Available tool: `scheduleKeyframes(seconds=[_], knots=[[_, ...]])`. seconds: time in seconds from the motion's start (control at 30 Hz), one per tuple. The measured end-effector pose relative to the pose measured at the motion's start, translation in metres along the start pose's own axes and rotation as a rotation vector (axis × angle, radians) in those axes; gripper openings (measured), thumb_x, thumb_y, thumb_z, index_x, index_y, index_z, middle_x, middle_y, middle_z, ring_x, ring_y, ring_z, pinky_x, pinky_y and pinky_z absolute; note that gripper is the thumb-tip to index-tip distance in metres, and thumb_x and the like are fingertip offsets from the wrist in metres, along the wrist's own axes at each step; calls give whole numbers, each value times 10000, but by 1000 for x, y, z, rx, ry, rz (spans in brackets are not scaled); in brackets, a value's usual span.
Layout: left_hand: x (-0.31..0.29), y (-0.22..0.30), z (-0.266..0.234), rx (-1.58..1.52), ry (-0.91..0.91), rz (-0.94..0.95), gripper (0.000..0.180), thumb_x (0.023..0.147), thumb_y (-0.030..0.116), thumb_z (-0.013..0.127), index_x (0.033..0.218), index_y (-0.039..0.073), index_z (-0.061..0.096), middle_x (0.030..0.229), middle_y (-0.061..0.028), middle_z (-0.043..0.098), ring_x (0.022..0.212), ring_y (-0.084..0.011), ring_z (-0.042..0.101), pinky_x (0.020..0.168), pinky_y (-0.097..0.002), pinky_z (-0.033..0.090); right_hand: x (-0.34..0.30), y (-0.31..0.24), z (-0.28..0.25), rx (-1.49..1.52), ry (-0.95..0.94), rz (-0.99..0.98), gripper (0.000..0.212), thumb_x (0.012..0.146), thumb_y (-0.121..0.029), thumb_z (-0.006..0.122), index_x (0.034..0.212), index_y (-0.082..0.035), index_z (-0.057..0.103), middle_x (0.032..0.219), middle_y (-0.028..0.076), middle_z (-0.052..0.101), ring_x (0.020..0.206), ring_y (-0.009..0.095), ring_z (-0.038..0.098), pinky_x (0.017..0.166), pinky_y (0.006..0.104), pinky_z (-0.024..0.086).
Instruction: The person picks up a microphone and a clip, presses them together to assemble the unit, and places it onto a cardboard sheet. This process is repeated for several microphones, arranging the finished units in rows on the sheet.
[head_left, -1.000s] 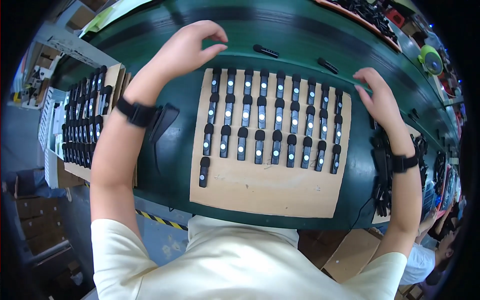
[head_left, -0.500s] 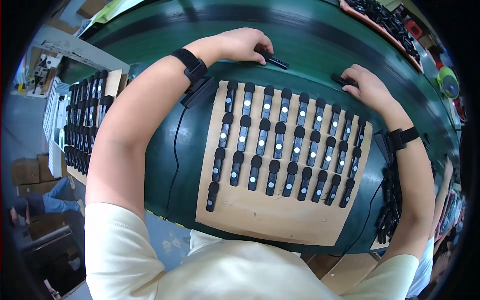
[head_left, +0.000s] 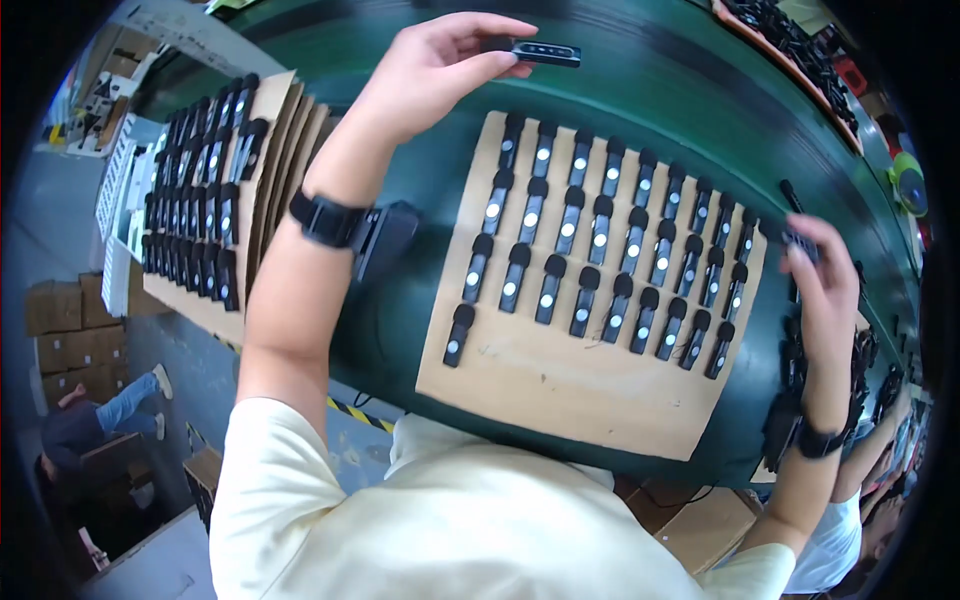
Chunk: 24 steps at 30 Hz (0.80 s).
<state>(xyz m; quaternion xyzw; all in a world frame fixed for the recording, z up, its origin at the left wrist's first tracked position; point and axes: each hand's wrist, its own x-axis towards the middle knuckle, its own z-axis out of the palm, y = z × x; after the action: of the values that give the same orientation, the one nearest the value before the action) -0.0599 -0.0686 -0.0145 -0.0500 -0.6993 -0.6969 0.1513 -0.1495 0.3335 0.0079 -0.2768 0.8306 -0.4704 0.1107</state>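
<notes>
A factory assembly line: green conveyor belt (head_left: 660, 90), cardboard trays (head_left: 560, 385) of identical parts.

Black devices (head_left: 590, 255), each marked with a white dot, are laid out on a tan cardboard sheet (head_left: 560, 385). The table (head_left: 660, 100) is coloured dark green. A pale yellow shirt (head_left: 420, 520) is worn.

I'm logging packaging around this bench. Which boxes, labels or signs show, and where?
Brown cardboard boxes: stacked on the floor, far left.
Open brown carton: under the bench, lower right.
Yellow-black striped tape: floor by the bench edge.
No screens visible.
</notes>
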Motion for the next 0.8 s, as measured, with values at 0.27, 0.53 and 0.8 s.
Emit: scheduleKeyframes(seconds=[0.27,0.53,0.8], knots=[[-149,41,16,115,131,-65,309,809,-31,754,1099,-36,649,1084,-96,667,927,-139,657,818,-239,531,-133,-30,74,366,18,26,340,764,-7,781,1057,3,608,1039,64,583,938,142,560,826,259,458],[-211,39,73,111,2,-13,303,775,-59,749,1060,-35,650,1041,-102,671,910,-154,651,816,-271,518,-128,-57,132,365,39,-192,290,741,59,770,998,7,646,933,104,622,865,200,588,772,280,462],[-209,37,88,107,-73,11,300,769,-38,765,1051,-21,663,1008,-109,702,902,-175,675,816,-286,529,-132,-60,137,295,15,-300,305,716,61,760,987,17,627,899,113,602,830,197,563,747,283,445]])
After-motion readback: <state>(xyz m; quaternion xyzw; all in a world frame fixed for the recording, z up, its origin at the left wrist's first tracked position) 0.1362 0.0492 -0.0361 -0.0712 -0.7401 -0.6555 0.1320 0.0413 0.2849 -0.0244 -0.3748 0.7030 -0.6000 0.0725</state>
